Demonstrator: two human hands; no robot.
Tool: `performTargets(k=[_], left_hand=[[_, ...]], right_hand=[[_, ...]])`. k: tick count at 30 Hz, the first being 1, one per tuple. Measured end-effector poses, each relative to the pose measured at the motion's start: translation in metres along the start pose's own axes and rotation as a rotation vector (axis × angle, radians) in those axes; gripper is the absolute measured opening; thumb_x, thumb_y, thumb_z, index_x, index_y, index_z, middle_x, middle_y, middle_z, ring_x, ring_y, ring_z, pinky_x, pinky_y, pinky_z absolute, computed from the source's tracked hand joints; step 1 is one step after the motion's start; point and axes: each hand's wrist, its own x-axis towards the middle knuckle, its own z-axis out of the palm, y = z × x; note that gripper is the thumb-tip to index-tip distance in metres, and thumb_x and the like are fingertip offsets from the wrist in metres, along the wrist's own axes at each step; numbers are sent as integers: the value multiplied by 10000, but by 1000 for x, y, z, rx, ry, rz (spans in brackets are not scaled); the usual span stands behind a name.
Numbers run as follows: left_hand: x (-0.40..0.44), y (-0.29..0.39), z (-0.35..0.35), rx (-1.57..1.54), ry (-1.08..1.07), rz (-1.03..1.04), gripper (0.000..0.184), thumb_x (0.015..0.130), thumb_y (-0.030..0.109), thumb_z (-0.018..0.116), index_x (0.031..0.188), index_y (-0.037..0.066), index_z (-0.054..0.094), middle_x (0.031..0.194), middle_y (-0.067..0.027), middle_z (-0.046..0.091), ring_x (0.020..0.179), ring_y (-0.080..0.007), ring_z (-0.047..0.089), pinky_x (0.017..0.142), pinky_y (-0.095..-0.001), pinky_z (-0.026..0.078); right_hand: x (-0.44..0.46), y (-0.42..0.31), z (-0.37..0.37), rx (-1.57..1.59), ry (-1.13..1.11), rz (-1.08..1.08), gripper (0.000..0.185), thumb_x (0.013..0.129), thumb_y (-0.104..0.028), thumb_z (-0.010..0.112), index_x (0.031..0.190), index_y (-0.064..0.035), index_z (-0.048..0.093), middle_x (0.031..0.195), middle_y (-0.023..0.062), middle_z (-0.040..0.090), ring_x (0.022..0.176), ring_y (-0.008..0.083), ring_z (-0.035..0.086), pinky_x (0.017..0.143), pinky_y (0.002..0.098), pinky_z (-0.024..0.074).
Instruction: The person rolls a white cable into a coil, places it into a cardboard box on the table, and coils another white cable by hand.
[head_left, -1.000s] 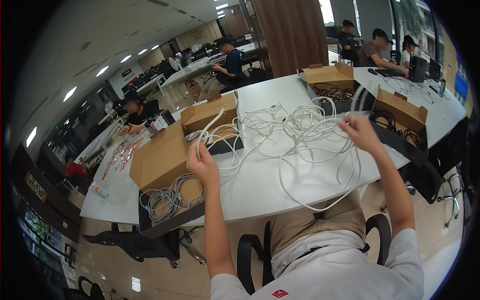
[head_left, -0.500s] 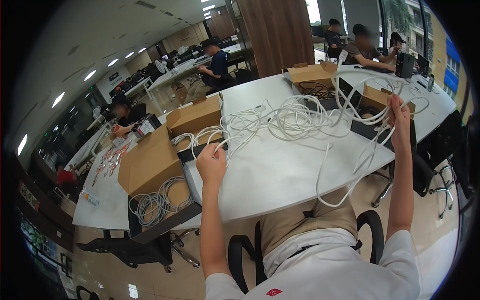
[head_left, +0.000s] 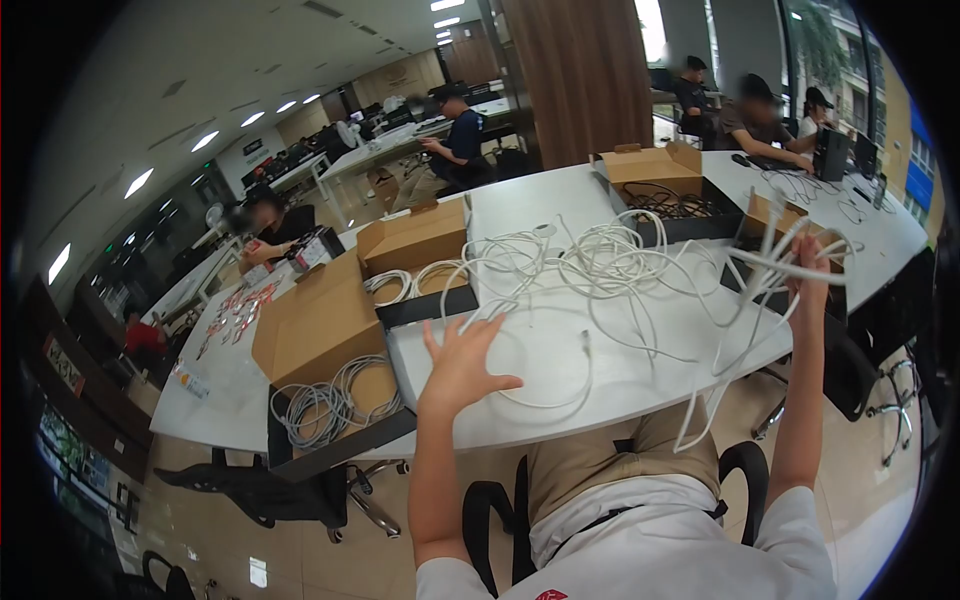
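Observation:
My right hand (head_left: 808, 268) is closed around a looped white cable (head_left: 765, 270) at the table's right side, with strands hanging past the front edge. My left hand (head_left: 465, 365) is open, fingers spread, just above the table. Beside its fingers a single white cable (head_left: 545, 404) curves across the tabletop to a plug end (head_left: 586, 340). Whether the left fingertips touch this cable I cannot tell. A tangled heap of white cables (head_left: 610, 262) lies in the middle of the white table (head_left: 640, 350).
On the left, one open box (head_left: 330, 440) holds coiled grey cables and another (head_left: 420, 300) holds white ones. Black cables fill a box (head_left: 680, 205) at the back; a further box (head_left: 775, 215) stands behind my right hand. Several people sit at other desks.
My left hand has let go of the white cable and spread its fingers, moving slightly right and down. The cable's plug end now lies on the table. My right hand keeps its bundle.

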Motion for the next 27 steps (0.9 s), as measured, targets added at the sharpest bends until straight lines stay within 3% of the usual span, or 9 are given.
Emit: performTargets(k=[3,5,8,11,13,15,19,22,27], left_hand=[[2,5,8,-81,-51,-13,827,665,469,767,1349,113,469,1229,-81,584,1247,-319,423,1079,-629,33],[1,10,22,-89,-69,-22,773,703,464,740,1339,108,482,1191,-85,604,1208,-299,458,1080,-622,39],[4,22,25,-159,-149,-51,704,740,470,714,1323,134,511,1134,-110,622,1165,-292,495,1081,-609,35],[3,29,41,-226,-169,-27,631,776,461,688,1303,150,537,1095,-110,631,1124,-281,519,1078,-607,34],[2,32,53,-268,-148,-1,605,790,454,678,1295,150,544,1114,-110,630,1139,-291,512,1078,-608,31],[0,37,59,-270,-117,-3,527,815,422,662,1265,165,571,1195,-108,612,1242,-312,449,1076,-613,9],[-8,47,67,-321,34,-6,430,833,366,657,1215,176,609,1250,-100,593,1325,-310,371,1068,-628,-5],[-11,58,67,-360,142,-15,375,842,321,656,1186,175,627,1269,-93,583,1342,-303,351,1061,-641,-4],[-26,82,48,-501,186,-25,334,844,255,659,1160,147,634,1288,-90,567,1324,-263,386,1088,-592,42]], right_hand=[[13,20,-19,106,-58,-5,234,948,-346,565,922,-118,607,653,-101,469,509,-12,308,456,187,190],[15,26,-22,155,62,-13,208,949,-302,568,1004,-106,611,742,-74,543,560,-5,423,481,161,311],[26,35,-36,229,171,86,200,949,-225,564,1094,-91,587,824,-37,579,691,30,570,624,179,487],[31,34,-43,352,-143,47,178,976,-250,512,957,-74,513,747,-23,510,573,-11,500,457,126,405],[23,18,-20,606,-308,33,250,1011,-296,424,868,-91,440,548,-56,367,375,-4,297,332,160,293],[3,-2,9,571,-185,60,275,1018,-319,389,869,-92,433,477,-53,278,339,16,238,318,182,246],[2,18,16,784,-469,174,282,1027,-323,351,890,-89,430,470,-49,256,340,42,221,340,207,232],[-22,12,51,834,-359,395,265,1025,-313,362,874,-106,431,460,-57,256,345,43,237,345,217,222],[-49,38,90,777,-497,642,295,1003,-375,410,836,-136,459,432,-79,257,329,41,252,331,201,248]])
